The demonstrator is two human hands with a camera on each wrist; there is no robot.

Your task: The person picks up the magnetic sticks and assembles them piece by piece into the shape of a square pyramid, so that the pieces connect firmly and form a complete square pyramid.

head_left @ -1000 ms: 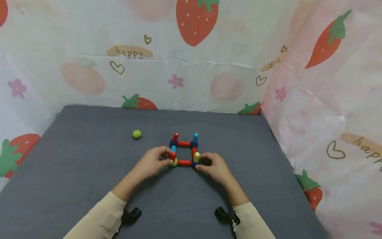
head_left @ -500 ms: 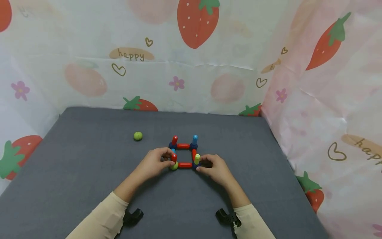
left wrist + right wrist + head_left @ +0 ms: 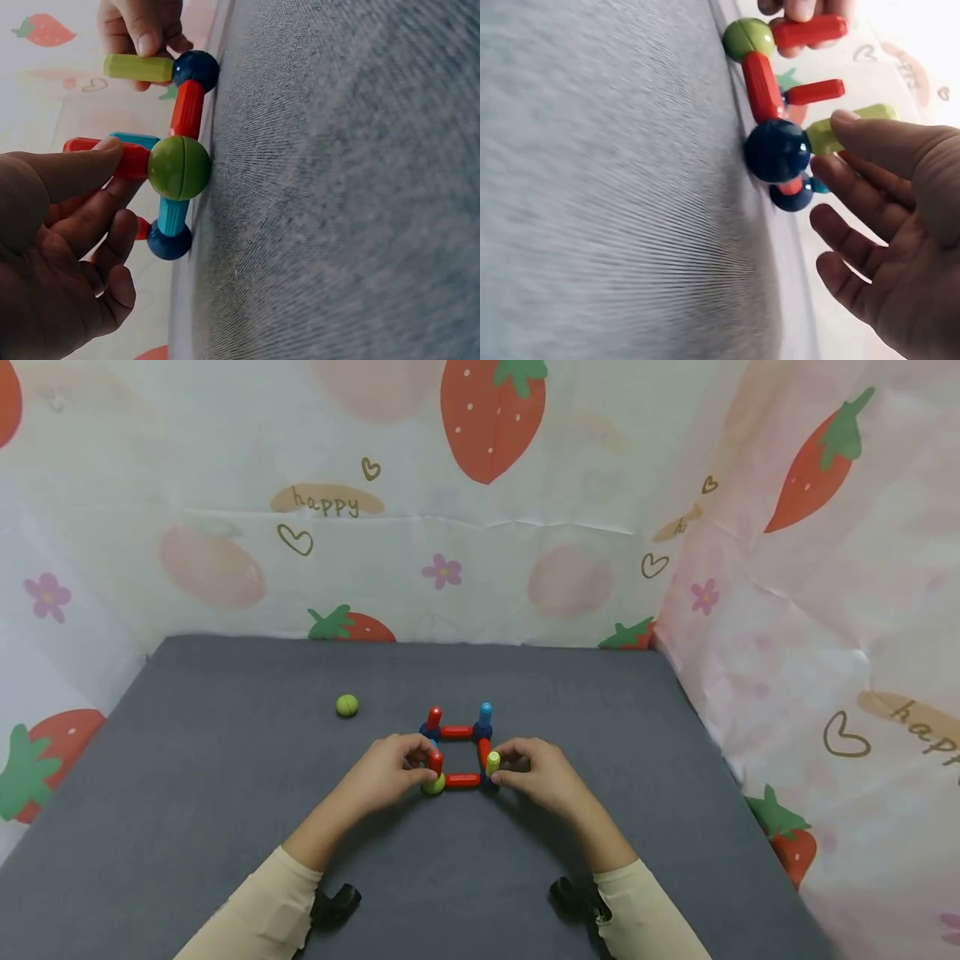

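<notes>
A square frame of toy rods and balls lies on the grey cloth, with a rod standing up at each corner. At its near left corner my left hand (image 3: 388, 772) pinches the upright red rod (image 3: 133, 160), which sits on a green ball (image 3: 179, 167). On the near right, the thumb and index finger of my right hand (image 3: 546, 774) pinch the yellow-green rod (image 3: 823, 136) above a dark blue ball (image 3: 777, 151). A red rod (image 3: 462, 780) joins these two corners. The far corners carry a red rod (image 3: 434, 718) and a blue rod (image 3: 486, 714).
A loose green ball (image 3: 347, 706) lies on the grey cloth (image 3: 225, 743) left of the far corners. A strawberry-print curtain (image 3: 465, 560) rises behind the table and along both sides. Black wrist mounts (image 3: 335, 907) sit at the sleeves.
My right hand has gone from the dark blue ball up to the yellow-green rod. My left hand stays at the red rod. The head view has shifted slightly.
</notes>
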